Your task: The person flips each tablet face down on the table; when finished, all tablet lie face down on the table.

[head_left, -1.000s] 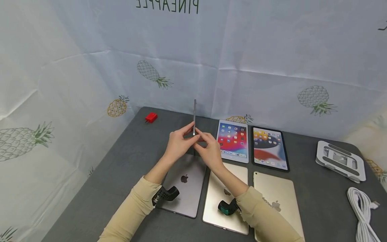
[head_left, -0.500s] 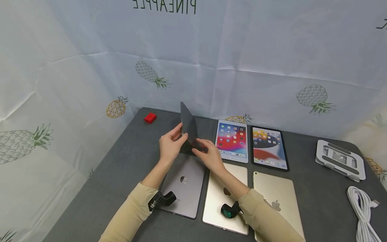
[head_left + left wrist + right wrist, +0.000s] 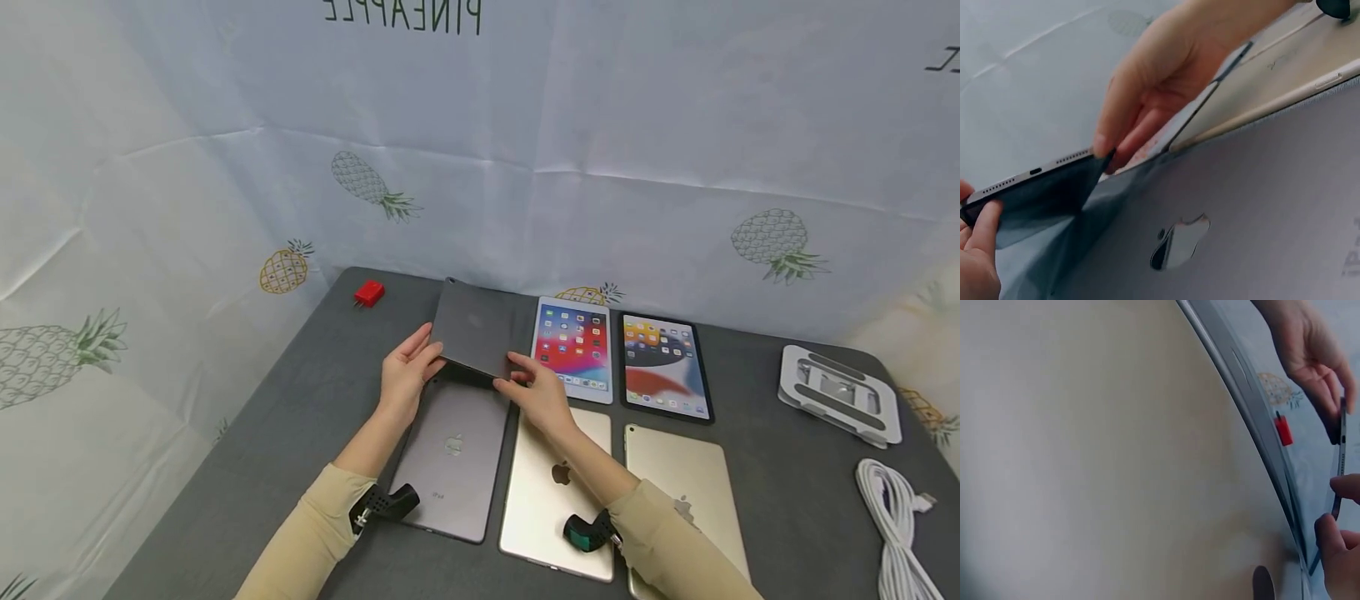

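Both hands hold a dark grey tablet [image 3: 474, 327] over the far left of the table, its back facing up. My left hand [image 3: 403, 377] pinches the near left corner. The near right corner is pinched by my right hand [image 3: 542, 402]. The held tablet is tilted, and the left wrist view shows its edge with a charging port [image 3: 1035, 171] between speaker holes. Below the hands lies a grey tablet [image 3: 457, 462], back up. A gold tablet [image 3: 555, 525] is under the right forearm, with another gold tablet [image 3: 678, 467] to its right, partly covered by the sleeve.
A white tablet [image 3: 573, 350] and a black tablet [image 3: 666, 367] lie behind, screens lit. A red charger plug [image 3: 369, 293] sits at the far left corner. On the right are a folded white stand [image 3: 840, 395] and a coiled white cable [image 3: 885, 508]. A pineapple-print curtain borders the table.
The held tablet has turned from edge-on and upright to nearly flat with its back up, and come lower. The hands have moved apart, the left leftward, the right slightly right and nearer.
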`<move>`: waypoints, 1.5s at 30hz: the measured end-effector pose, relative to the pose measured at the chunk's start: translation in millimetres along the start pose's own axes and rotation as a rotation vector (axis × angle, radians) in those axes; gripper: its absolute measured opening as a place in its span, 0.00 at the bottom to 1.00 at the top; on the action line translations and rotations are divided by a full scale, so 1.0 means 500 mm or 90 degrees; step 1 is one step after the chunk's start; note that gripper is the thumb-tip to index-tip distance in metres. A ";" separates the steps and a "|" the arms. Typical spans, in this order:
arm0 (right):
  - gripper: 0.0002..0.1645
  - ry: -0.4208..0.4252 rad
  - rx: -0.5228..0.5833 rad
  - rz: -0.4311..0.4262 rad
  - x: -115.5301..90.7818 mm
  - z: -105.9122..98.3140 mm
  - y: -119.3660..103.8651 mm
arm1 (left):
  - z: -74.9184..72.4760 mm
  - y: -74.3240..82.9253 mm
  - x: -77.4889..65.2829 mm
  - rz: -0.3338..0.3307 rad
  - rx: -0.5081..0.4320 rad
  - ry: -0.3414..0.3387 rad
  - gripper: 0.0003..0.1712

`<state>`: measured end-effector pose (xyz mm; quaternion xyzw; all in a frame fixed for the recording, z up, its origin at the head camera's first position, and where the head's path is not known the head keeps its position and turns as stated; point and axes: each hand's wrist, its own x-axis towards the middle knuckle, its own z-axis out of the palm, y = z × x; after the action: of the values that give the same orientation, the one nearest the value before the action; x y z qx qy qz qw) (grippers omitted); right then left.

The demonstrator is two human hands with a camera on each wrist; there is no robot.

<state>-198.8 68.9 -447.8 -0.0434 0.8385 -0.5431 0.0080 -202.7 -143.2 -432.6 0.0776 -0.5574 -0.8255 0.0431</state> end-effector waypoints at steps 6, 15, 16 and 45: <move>0.30 0.007 -0.009 -0.021 -0.003 -0.005 0.000 | -0.024 -0.002 0.013 -0.058 0.008 -0.040 0.35; 0.32 0.021 -0.024 -0.050 0.004 -0.006 0.001 | -0.050 -0.008 0.034 -0.093 0.250 -0.105 0.43; 0.32 0.022 -0.029 -0.051 0.006 -0.006 0.001 | -0.051 -0.010 0.037 -0.094 0.270 -0.110 0.44; 0.39 -0.085 -0.018 0.047 0.000 -0.010 -0.013 | -0.017 -0.018 0.053 0.091 0.708 -0.100 0.41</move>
<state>-198.9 70.8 -439.6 -0.0488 0.8449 -0.5262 0.0834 -227.2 -151.7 -446.4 -0.0107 -0.9139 -0.4056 0.0097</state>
